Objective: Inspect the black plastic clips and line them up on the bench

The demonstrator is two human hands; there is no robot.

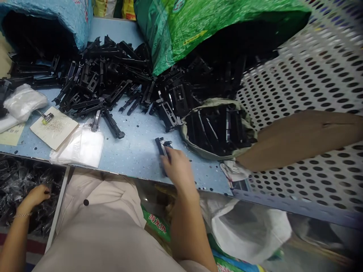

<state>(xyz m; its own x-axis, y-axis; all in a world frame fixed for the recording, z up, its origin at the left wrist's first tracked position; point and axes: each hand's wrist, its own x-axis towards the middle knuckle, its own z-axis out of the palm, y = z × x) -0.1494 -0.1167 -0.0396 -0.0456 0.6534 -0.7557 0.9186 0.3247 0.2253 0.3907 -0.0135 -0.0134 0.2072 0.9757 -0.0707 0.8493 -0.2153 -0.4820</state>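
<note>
My right hand [179, 168] is closed over long black plastic parts [161, 145] at the front of the blue table [133, 147]. Their ends stick out past my fingers, and how many lie under the hand is hidden. To the left, my left hand [38, 194] hovers over an open drawer of black pieces in clear plastic bags [17, 181]. Its fingers are curled together, and I cannot see whether anything is between them. A heap of similar black parts [99, 75] spreads across the back of the table. More of them stand in a cloth-rimmed bag [210, 155] right of my right hand.
A green sack [181, 34] and a blue sack [65, 15] gape at the back. At front left lie clear plastic bags [82, 147] and a square board [53, 132] with a small metal piece. A perforated metal panel [306, 83] and brown cardboard [297, 139] border the right side.
</note>
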